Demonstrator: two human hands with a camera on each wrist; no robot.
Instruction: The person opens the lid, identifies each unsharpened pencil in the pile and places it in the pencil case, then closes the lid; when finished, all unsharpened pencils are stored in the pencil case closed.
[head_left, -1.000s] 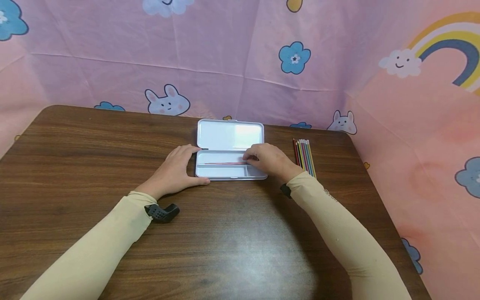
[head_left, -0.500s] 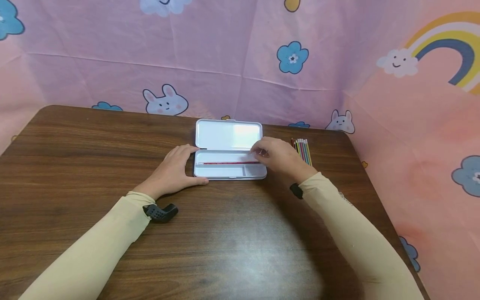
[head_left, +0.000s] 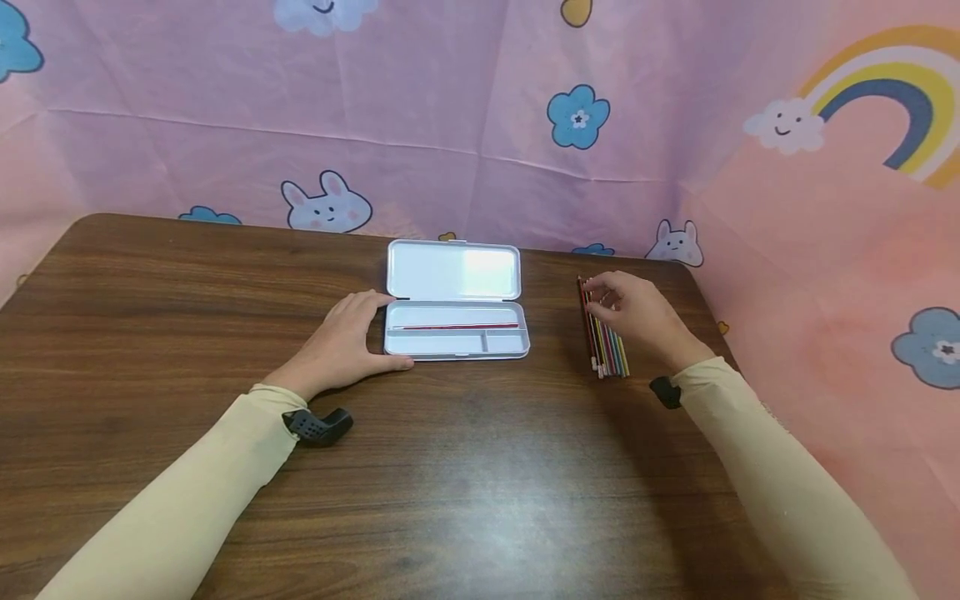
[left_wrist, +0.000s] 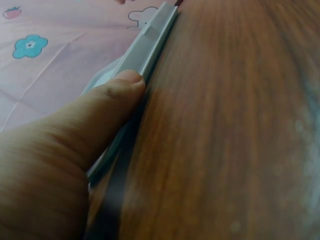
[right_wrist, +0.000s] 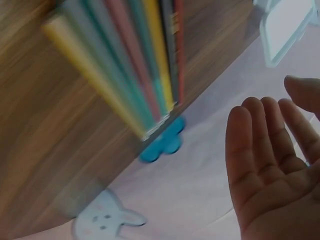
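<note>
A white pencil case (head_left: pixel 442 342) lies with its lid (head_left: pixel 427 271) raised toward the back. One red pencil (head_left: pixel 465 327) is inside, lengthwise along the divider. My left hand (head_left: pixel 337 350) holds the case's left end, fingers at the back corner, thumb at the front; in the left wrist view the thumb (left_wrist: pixel 107 97) presses the front wall. My right hand (head_left: pixel 648 321) hovers over a row of colored pencils (head_left: pixel 611 354) to the right of the case, partly covering them. In the right wrist view its fingers are loosely extended and hold nothing, beside the pencils (right_wrist: pixel 132 60).
The dark wooden table (head_left: pixel 420 467) reaches back to a pink patterned cloth (head_left: pixel 442 108), which also hangs along the right side. Each wrist carries a black strap device, such as the left one (head_left: pixel 318 425).
My right hand has let go of the red pencil in the case and moved right to above the pencil row. My left hand stays at the case's left end.
</note>
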